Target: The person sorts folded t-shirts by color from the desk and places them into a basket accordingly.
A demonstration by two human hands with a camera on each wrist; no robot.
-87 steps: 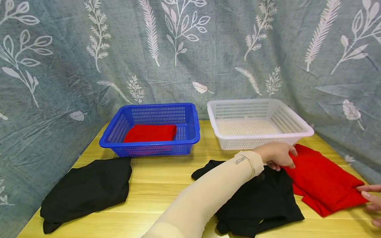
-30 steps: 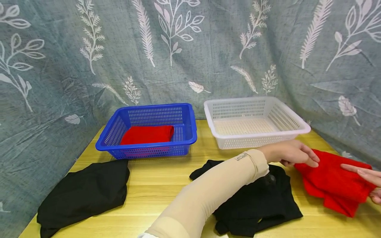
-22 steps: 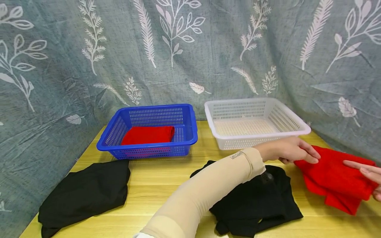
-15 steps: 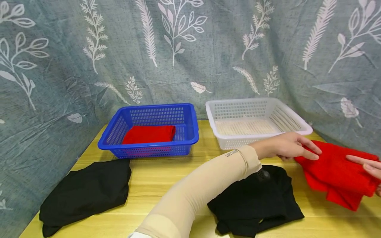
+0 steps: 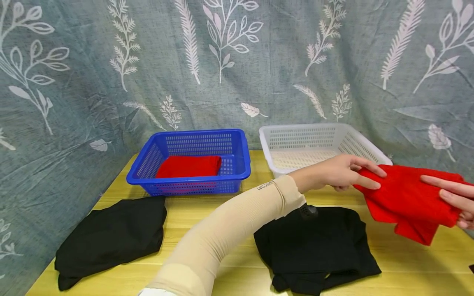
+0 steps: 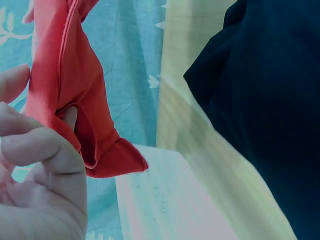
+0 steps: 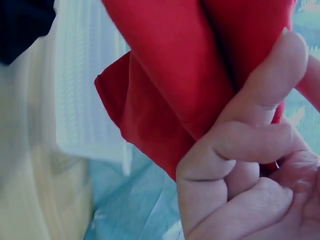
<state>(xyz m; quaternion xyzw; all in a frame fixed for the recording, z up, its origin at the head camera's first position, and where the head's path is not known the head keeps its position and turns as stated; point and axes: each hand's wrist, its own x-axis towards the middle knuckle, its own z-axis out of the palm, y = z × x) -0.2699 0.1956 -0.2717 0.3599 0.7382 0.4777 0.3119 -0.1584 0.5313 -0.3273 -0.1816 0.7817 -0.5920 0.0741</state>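
Observation:
Both hands hold a folded red garment (image 5: 411, 197) up off the table, at the right of the head view. My left hand (image 5: 346, 172), its arm in a beige sleeve, pinches the garment's left end. In the left wrist view a fingertip of the left hand (image 6: 40, 165) shows inside a fold of the red cloth (image 6: 65, 85). At the right edge my right hand (image 5: 459, 199) grips the other end. The right wrist view has the right hand's fingers (image 7: 215, 170) curled at the red cloth (image 7: 165, 65). A lower flap hangs beneath the garment.
A white basket (image 5: 272, 158) stands at the back right, partly behind the left hand. Left of it, a blue basket (image 5: 196, 185) contains a folded red garment (image 5: 189, 166). Black garments lie on the wooden table: one folded at left (image 5: 115, 238), another at centre right (image 5: 318, 246).
The red garment was lying on the table at right; both hands have taken hold of it and lifted it. It has since moved up and slightly left, toward the white basket.

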